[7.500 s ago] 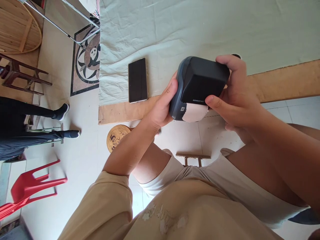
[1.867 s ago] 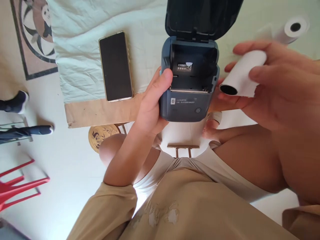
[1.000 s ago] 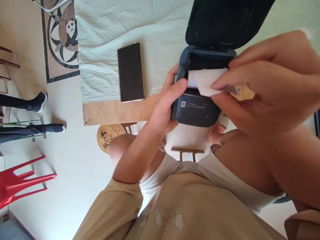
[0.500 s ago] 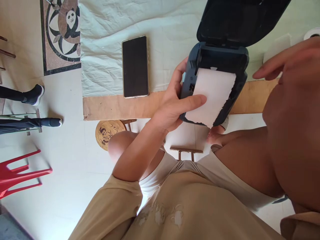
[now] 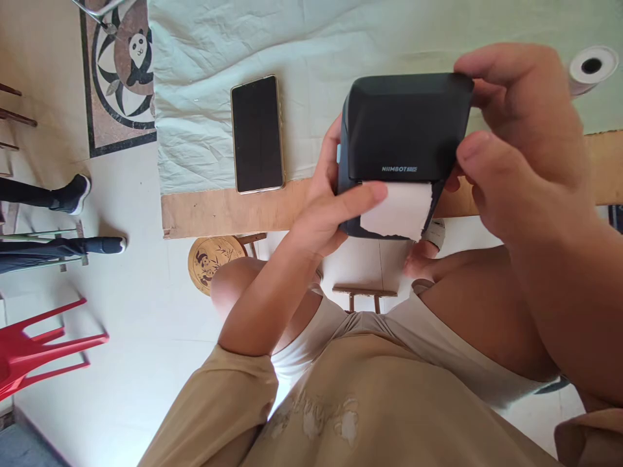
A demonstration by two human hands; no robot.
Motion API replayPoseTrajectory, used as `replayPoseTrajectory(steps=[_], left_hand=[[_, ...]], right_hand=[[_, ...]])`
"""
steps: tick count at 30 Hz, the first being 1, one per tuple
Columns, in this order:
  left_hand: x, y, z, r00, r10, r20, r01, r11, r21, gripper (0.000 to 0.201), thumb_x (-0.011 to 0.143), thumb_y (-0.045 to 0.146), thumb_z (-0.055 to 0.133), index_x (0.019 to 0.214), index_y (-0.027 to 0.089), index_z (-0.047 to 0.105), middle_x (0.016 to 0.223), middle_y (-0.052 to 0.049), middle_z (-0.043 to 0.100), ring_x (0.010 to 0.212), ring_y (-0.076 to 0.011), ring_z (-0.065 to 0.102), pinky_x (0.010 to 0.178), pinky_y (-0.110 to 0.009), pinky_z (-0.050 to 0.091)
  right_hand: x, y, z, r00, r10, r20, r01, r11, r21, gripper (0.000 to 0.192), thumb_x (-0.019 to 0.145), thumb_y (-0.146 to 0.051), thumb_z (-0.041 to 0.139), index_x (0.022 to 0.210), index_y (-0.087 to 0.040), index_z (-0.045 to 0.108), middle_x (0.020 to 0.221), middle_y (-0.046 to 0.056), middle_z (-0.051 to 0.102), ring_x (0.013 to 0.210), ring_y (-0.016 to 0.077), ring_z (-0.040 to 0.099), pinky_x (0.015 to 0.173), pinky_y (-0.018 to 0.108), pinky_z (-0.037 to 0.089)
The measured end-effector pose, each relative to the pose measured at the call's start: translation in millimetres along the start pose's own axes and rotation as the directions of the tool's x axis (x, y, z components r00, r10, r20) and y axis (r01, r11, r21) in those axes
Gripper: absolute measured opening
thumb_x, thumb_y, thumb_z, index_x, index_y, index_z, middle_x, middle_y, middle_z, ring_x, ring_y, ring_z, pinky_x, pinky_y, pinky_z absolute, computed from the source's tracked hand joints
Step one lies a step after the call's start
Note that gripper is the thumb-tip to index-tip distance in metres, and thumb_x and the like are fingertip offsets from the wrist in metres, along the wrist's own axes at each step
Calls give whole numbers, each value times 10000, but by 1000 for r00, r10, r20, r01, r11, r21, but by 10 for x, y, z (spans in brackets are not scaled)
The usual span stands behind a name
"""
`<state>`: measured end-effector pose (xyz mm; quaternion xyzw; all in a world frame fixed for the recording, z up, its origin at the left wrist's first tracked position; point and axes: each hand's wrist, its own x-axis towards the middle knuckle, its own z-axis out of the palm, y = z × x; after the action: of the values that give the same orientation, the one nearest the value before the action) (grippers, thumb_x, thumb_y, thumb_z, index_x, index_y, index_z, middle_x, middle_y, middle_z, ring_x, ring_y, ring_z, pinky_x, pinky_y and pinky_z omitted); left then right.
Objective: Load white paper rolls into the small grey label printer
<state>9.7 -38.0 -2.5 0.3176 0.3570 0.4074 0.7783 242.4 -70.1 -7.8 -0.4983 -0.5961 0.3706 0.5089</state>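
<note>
Both hands grip the label printer [image 5: 403,130]; left hand [image 5: 335,207] pins its paper [image 5: 396,211]; right hand [image 5: 516,130] clasps lid.

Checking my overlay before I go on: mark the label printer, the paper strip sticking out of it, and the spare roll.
label printer [image 5: 406,123], head view, middle of its closed black lid.
paper strip [image 5: 396,211], head view, middle of the white tongue below the lid.
spare roll [image 5: 592,66], head view, its round end by the core hole.
</note>
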Motion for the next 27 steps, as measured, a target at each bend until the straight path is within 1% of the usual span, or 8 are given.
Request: replayPoseTrajectory(steps=[3,5,8,12,15,18,22,27], left_hand=[[29,-42,28,998,-37,41,39,997,-63,643,958,637,996,1501,367,783,1568,-84,924,1713,-487,780,1335,-550,721],[40,-56,51,997,-49,65,50,998,-26,543,1007,666,954,1404,333,789,1464,-97,945,1701,-498,791,1342,-576,729],[28,-46,93,999,-12,53,10,999,42,437,1016,636,942,1294,335,791,1241,-65,915,1659,-497,807,1323,-581,735],[-10,20,152,997,-68,43,66,996,54,455,966,617,992,1278,335,818,1262,-107,906,1639,-529,774,1352,-589,699],[-28,77,202,989,-147,7,146,987,62,669,942,731,1002,1444,318,843,1279,-169,936,1686,-590,714,1389,-648,657],[-46,100,234,980,-184,-82,184,983,-3,789,1015,794,920,1613,290,810,1325,-193,940,1691,-604,722,1410,-693,624],[-70,73,216,980,-190,-61,187,981,-51,708,1170,762,745,1704,298,773,1367,-157,946,1710,-551,730,1453,-653,606],[-47,72,268,993,-120,5,119,986,-115,551,1176,691,782,1529,272,844,1451,-146,964,1745,-502,759,1498,-580,625]], right_hand=[[-72,60,55,998,20,61,-24,998,58,830,1081,-961,891,1745,-522,657,1751,43,727,1484,287,861,894,378,816],[-108,138,79,990,91,110,-103,988,113,966,1054,-1004,886,1823,-591,474,1661,16,741,1258,211,890,858,373,805],[-118,242,113,971,144,193,-177,969,170,1173,986,-1048,921,1845,-539,305,1427,-5,782,1076,170,859,842,361,790],[-93,305,122,990,73,123,-83,993,78,1146,992,-1093,866,1787,-414,398,1443,27,782,1187,196,841,908,366,770],[-83,312,100,995,1,96,-1,1000,7,1107,1003,-1109,829,1727,-351,472,1586,78,769,1312,230,836,999,406,768],[-81,279,98,990,5,143,-10,999,35,1056,1044,-1061,830,1733,-361,442,1603,80,761,1288,224,824,938,391,746],[-89,222,156,995,-51,82,57,996,-70,988,1095,-1064,755,1725,-354,481,1562,73,753,1185,192,782,874,373,681],[-123,260,142,996,27,88,-17,994,-106,1128,1057,-1153,691,1844,-385,442,1455,60,775,1015,168,763,781,352,666]])
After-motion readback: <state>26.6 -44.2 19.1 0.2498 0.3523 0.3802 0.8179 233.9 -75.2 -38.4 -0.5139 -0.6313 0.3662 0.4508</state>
